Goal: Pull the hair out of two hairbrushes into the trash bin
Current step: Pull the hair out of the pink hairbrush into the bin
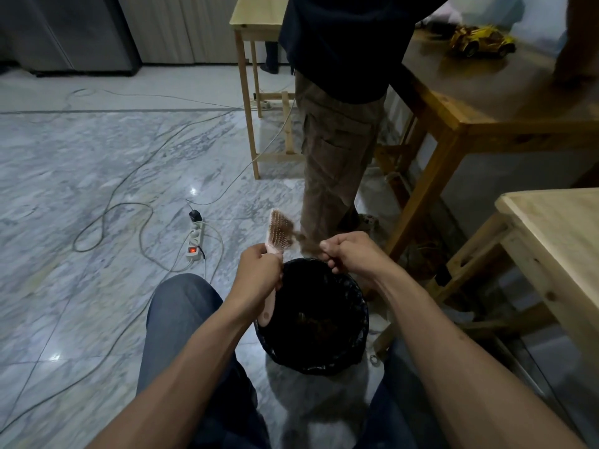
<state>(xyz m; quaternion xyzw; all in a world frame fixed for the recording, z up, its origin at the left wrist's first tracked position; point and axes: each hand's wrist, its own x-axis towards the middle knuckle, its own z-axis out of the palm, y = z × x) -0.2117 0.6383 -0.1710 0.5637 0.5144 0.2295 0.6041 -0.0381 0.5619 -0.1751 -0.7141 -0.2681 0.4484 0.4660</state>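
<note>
Gripped by its handle in the left hand (259,270), a pink hairbrush (278,233) stands tilted, bristles toward the right. Just beside it, the right hand (348,251) pinches a brown clump of hair (306,241) that trails from the bristles. Both hands sit above a trash bin (356,348) lined with black plastic, on the marble floor (97,189) between the seated person's knees. More hair lies inside it.

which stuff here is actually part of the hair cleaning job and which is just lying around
Part of the job:
- pink hairbrush, gripped by the left hand
- clump of hair, pinched by the right hand
- black-lined trash bin, below both hands

Just lying about:
- power strip and cables on the floor
- yellow toy car on the wooden table
- person standing by
</note>
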